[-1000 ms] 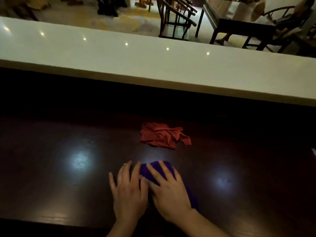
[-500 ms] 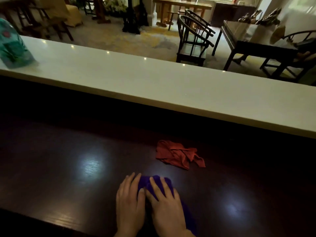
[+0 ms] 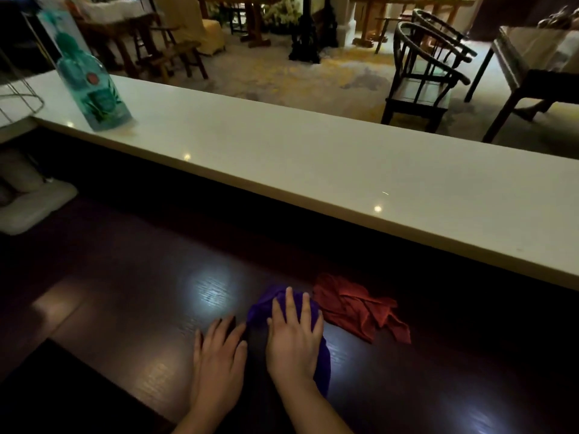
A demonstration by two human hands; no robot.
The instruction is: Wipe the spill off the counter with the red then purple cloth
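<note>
A purple cloth (image 3: 261, 308) lies bunched on the dark wooden counter (image 3: 125, 308). My right hand (image 3: 293, 336) presses flat on top of it with fingers spread. My left hand (image 3: 217, 355) rests flat on the counter just left of the cloth, fingers apart, touching its edge at most. A crumpled red cloth (image 3: 354, 305) lies loose on the counter right of the purple one, close to it. No spill shows on the dark, glossy surface.
A raised white ledge (image 3: 313, 158) runs along the back of the counter. A teal bottle (image 3: 94, 86) stands on its left end beside a wire frame (image 3: 15, 98). A white pad (image 3: 34, 202) sits at far left. Chairs (image 3: 423, 73) and tables stand beyond.
My view has tilted up and swung left, bringing the bottle into sight. My right hand has pushed the purple cloth toward the red cloth, and my left hand is now off the purple cloth.
</note>
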